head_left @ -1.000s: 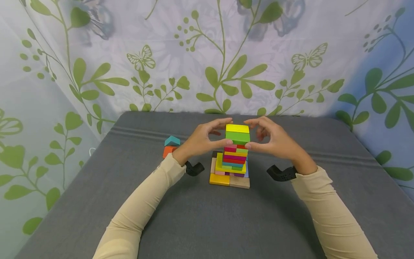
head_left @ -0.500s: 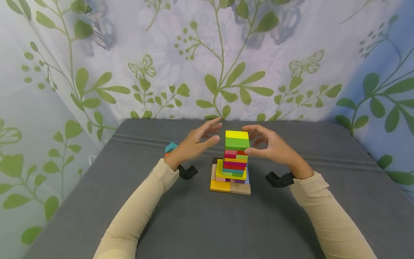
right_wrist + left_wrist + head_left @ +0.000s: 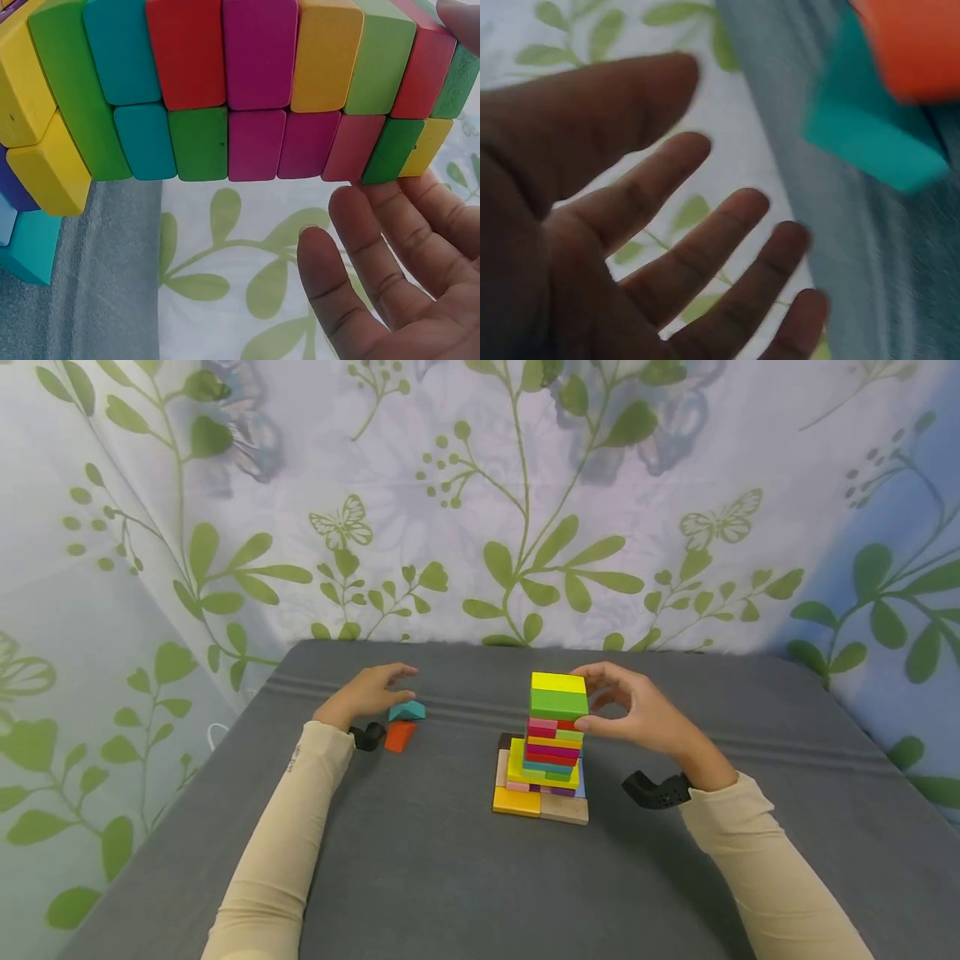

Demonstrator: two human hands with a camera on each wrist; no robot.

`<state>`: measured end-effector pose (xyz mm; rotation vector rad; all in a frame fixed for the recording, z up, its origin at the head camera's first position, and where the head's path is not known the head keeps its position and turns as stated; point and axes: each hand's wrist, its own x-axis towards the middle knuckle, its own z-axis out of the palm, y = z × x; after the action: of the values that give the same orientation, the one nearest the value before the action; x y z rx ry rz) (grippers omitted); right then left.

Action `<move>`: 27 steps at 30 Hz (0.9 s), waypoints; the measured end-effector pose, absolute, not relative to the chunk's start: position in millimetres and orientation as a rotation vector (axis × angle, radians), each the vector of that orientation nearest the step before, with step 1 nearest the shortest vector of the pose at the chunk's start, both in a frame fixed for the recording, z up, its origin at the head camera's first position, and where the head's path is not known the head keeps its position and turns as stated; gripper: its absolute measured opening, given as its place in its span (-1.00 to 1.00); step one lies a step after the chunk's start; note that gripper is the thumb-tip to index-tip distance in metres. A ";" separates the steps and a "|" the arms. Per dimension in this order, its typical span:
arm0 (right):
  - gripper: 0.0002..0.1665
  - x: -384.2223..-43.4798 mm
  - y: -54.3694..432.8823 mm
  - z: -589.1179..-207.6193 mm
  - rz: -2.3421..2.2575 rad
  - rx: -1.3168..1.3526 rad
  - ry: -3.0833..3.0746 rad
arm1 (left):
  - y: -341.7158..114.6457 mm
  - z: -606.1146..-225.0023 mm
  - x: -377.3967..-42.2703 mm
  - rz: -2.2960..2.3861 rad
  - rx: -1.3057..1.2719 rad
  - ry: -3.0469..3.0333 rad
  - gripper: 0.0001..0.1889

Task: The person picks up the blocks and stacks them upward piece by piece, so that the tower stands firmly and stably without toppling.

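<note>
A tall tower of coloured wooden blocks (image 3: pixel 552 752) stands upright on a wider base, with green and yellow blocks on top. My right hand (image 3: pixel 633 712) is at the tower's upper right side, thumb at the front edge and fingers reaching behind. In the right wrist view its fingertips (image 3: pixel 352 206) are right at the back of the upper blocks, two of them free of the tower. My left hand (image 3: pixel 369 691) is over a teal triangular block (image 3: pixel 411 711), fingers spread and holding nothing. An orange block (image 3: pixel 400 736) lies just in front of the teal one.
Everything rests on a grey cloth-covered table (image 3: pixel 450 877). A leaf-patterned curtain (image 3: pixel 480 510) hangs behind its far edge and along the sides. Each wrist wears a black camera mount, such as the right mount (image 3: pixel 657 791).
My left hand has let go of the tower's top and moved left to the teal and orange blocks. My right hand has stayed at the upper tower.
</note>
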<state>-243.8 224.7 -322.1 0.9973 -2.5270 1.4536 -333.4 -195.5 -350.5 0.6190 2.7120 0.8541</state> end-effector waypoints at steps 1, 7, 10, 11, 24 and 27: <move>-0.35 -243.0 225.2 -322.3 1.455 0.995 -2.525 | -197.1 -352.7 -334.3 0.832 0.596 2.708 -0.43; -0.36 -241.7 225.8 -321.1 1.470 0.981 -2.533 | -201.4 -366.0 -341.8 0.764 0.528 2.684 -0.49; -0.35 -242.6 225.1 -321.4 1.473 0.984 -2.534 | -199.8 -367.2 -342.8 0.751 0.528 2.713 -0.53; -0.35 -243.0 225.0 -321.6 1.476 0.982 -2.536 | -198.2 -365.4 -341.8 0.763 0.546 2.726 -0.53; -0.35 -247.1 224.6 -324.5 1.536 1.000 -2.508 | -108.5 -284.8 -296.8 1.301 1.231 2.630 -0.55; -0.36 -247.4 225.0 -324.8 1.534 1.002 -2.506 | -85.6 -271.9 -290.5 1.295 1.357 2.577 -0.55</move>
<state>-247.4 225.0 -324.8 1.0024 -2.5060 1.5339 -290.5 -85.6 -271.9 1.3570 2.5772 1.2950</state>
